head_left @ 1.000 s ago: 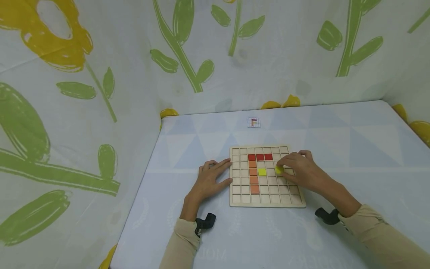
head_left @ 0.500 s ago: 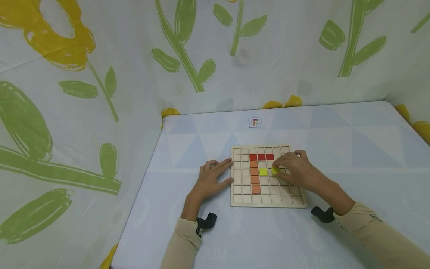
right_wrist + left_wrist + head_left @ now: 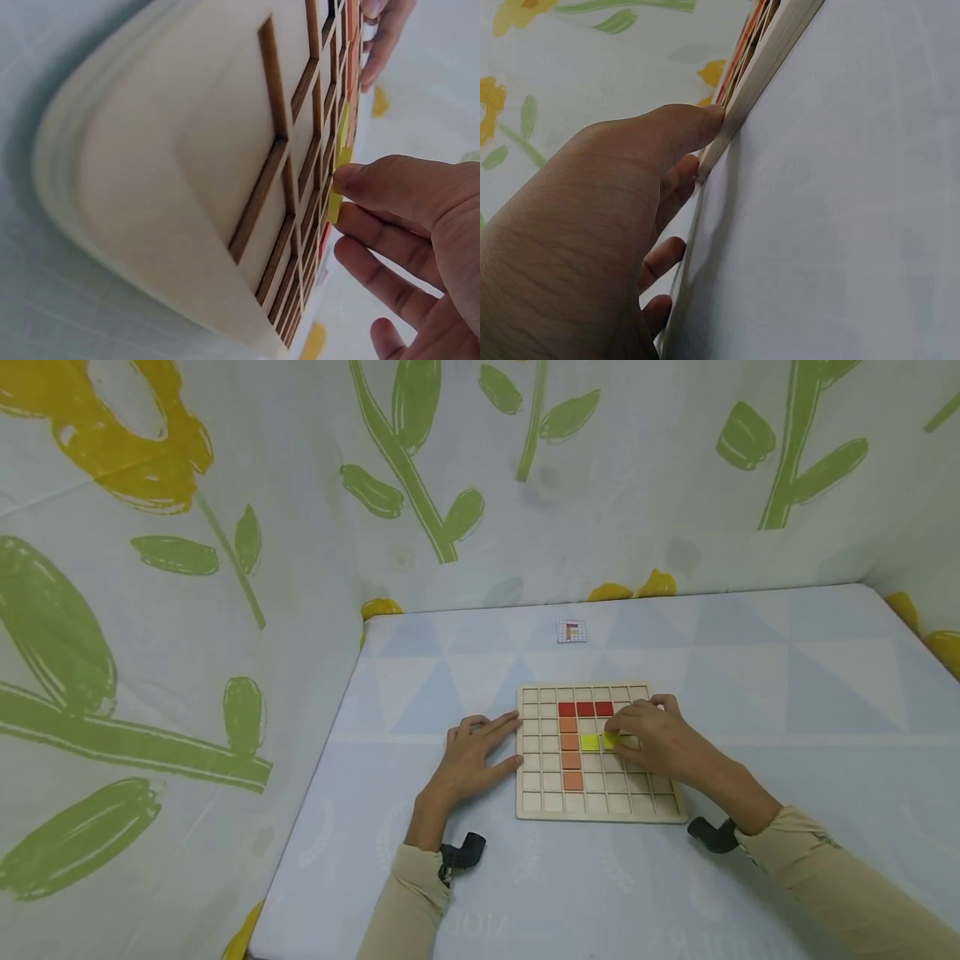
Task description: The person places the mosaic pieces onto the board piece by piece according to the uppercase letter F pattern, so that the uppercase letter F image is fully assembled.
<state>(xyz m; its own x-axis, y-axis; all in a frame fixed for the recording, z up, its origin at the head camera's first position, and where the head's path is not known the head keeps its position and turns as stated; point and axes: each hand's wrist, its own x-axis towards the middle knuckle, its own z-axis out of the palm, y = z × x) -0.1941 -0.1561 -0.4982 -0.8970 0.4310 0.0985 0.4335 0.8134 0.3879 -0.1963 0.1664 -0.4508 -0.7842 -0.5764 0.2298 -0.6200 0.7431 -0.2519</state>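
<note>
A wooden grid board (image 3: pixel 600 807) lies flat on the table. Three red tiles (image 3: pixel 586 709) form a row near its top, and a column of orange tiles (image 3: pixel 571 761) runs down below the leftmost one. One yellow tile (image 3: pixel 589 742) sits in a cell beside the orange column. Just to its right, my right hand (image 3: pixel 660 739) pinches a second yellow tile (image 3: pixel 337 196) between thumb and index finger, tilted at the grid in the right wrist view. My left hand (image 3: pixel 471 762) touches the board's left edge with thumb and fingertips, its fingers fairly straight.
A small printed card (image 3: pixel 572 631) with a coloured grid pattern lies behind the board near the table's back edge. Cloth walls (image 3: pixel 300 460) with flower prints rise at the left and back. Dark wrist cameras (image 3: pixel 712 835) are strapped to both wrists.
My right hand has moved left across the board, bringing the pinched yellow tile close beside the other yellow one. The left hand stays at the board's edge.
</note>
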